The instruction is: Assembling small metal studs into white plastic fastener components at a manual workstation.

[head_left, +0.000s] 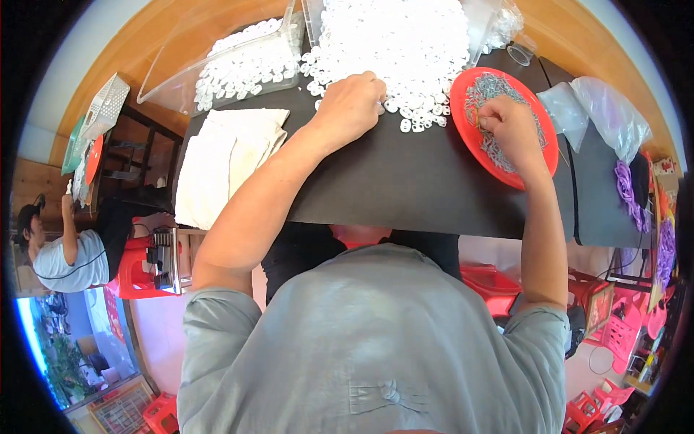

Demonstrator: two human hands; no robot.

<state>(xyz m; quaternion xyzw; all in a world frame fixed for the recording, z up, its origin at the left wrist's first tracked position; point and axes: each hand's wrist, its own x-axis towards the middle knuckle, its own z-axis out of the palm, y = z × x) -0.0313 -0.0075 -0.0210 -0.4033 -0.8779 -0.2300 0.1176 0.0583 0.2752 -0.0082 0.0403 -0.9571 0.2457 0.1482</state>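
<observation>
A large heap of small white plastic pieces with holes (397,43) spreads over the far middle of the dark table. At its near edge, my left hand (350,108) has its fingers curled together; what they hold is mostly hidden. To the right lies a red oval plate (463,137) filled with thin grey screws or nails (495,87). Over these my right hand (512,130) is closed in a pinch, thumb against fingers, touching or just above the pile. Whatever sits between those fingertips is too small to name.
A clear bin (289,69) of similar white pieces stands far left, by a folded cream cloth (235,159). Clear plastic bags (611,112) and purple cord (629,192) lie at right. Another person (72,249) sits at left. Red stools (137,267) stand around.
</observation>
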